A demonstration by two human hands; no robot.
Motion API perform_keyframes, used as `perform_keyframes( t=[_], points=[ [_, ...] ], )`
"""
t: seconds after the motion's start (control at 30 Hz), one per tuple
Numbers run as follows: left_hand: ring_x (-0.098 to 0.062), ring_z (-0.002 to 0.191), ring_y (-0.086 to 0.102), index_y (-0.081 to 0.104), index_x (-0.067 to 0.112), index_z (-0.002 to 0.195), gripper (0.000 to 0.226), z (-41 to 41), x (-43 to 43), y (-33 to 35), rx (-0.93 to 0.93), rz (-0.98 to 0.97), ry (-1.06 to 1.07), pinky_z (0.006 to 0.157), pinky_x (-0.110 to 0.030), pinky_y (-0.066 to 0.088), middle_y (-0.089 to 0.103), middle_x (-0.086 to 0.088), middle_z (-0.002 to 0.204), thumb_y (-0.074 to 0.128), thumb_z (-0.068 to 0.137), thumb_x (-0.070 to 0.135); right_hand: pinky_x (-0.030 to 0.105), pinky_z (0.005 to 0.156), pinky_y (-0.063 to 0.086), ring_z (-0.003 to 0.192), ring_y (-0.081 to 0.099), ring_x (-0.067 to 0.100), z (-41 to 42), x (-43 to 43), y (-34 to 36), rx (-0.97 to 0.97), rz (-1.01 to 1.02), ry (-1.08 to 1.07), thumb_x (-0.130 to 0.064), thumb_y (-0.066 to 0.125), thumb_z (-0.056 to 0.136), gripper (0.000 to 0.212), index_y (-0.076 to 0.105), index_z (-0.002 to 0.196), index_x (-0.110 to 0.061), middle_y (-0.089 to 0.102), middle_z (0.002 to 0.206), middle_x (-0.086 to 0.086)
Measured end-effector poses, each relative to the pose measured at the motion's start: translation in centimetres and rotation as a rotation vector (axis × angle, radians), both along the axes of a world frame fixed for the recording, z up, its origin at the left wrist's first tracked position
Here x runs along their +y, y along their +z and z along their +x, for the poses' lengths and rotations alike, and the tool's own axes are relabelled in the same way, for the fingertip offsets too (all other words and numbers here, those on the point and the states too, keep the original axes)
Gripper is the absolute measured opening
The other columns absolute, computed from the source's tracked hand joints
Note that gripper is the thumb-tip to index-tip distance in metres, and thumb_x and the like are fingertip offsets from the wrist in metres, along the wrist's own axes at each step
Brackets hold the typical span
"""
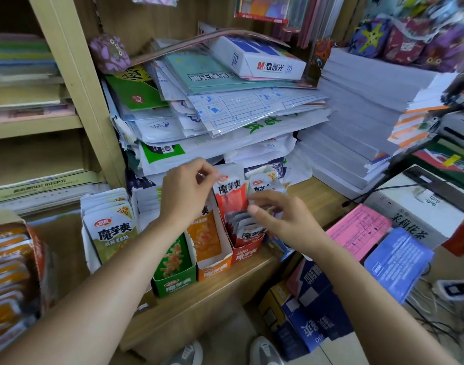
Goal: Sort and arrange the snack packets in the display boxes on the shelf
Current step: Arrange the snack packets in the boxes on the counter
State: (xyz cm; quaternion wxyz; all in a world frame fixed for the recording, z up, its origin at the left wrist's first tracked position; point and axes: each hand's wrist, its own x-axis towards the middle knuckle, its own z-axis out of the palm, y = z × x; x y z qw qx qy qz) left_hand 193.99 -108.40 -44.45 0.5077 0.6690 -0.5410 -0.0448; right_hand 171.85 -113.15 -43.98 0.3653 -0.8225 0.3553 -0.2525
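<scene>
Three display boxes stand side by side on the wooden shelf (pixel 312 196): a green box (pixel 173 281), an orange box (pixel 213 267) and a red box (pixel 246 250). My left hand (pixel 184 196) pinches the top corner of a tall red snack packet (pixel 230 193) that stands upright at the back of the red box. My right hand (pixel 280 214) holds its curled fingers over the small packets (pixel 242 225) leaning in the red box. A stack of pale green packets (pixel 109 225) fills a white box at the left.
Piles of paper bags, folders and a white paper ream (pixel 259 59) tower behind the boxes. White paper stacks (pixel 362 106) rise at the right. Pink (pixel 357 230) and blue (pixel 396 262) sheets lie below them. An open carton of orange packets (pixel 12 264) is at far left.
</scene>
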Motion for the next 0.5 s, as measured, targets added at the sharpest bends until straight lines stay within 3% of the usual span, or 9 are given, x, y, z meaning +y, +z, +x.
perform_keyframes(
  t=[0.13, 0.3, 0.4, 0.5],
  points=[
    [-0.016, 0.058, 0.071, 0.062, 0.014, 0.089, 0.01, -0.5, 0.3, 1.8, 0.341, -0.159, 0.044, 0.06, -0.049, 0.059, 0.069, 0.0, 0.079, 0.067, 0.096, 0.02, 0.035, 0.081, 0.058, 0.088, 0.071, 0.009, 1.1, -0.6, -0.2, -0.13, 0.067, -0.084, -0.038, 0.07, 0.092, 0.049, 0.055, 0.136, -0.024, 0.074, 0.104, -0.006],
    [-0.027, 0.065, 0.073, 0.061, 0.01, 0.089, 0.008, -1.7, 1.4, 3.8, 0.712, -0.112, -0.164, 0.063, -0.034, 0.06, 0.067, -0.019, 0.095, 0.067, 0.094, 0.012, 0.029, 0.075, 0.057, 0.08, 0.069, 0.008, 2.5, -0.5, -0.8, -0.097, -0.142, -0.165, -0.036, 0.083, 0.078, 0.073, 0.046, 0.142, -0.037, 0.06, 0.121, -0.012],
    [-0.031, 0.074, 0.071, 0.061, 0.012, 0.079, 0.015, -2.2, 1.6, 4.1, 0.715, -0.035, -0.327, 0.063, -0.031, 0.06, 0.062, -0.033, 0.106, 0.069, 0.092, 0.009, 0.029, 0.072, 0.055, 0.077, 0.066, 0.01, 3.2, -0.4, -0.9, -0.11, -0.232, -0.221, -0.038, 0.082, 0.078, 0.065, 0.054, 0.137, -0.036, 0.059, 0.117, -0.008],
    [-0.026, 0.077, 0.073, 0.062, 0.014, 0.078, 0.017, -2.3, 1.7, 4.0, 0.644, -0.003, -0.378, 0.059, -0.027, 0.057, 0.065, -0.028, 0.105, 0.071, 0.09, 0.01, 0.034, 0.067, 0.053, 0.063, 0.057, 0.006, 3.5, -0.3, -1.1, -0.104, -0.287, -0.271, -0.032, 0.072, 0.089, 0.042, 0.063, 0.13, -0.035, 0.063, 0.107, -0.011]
  ],
)
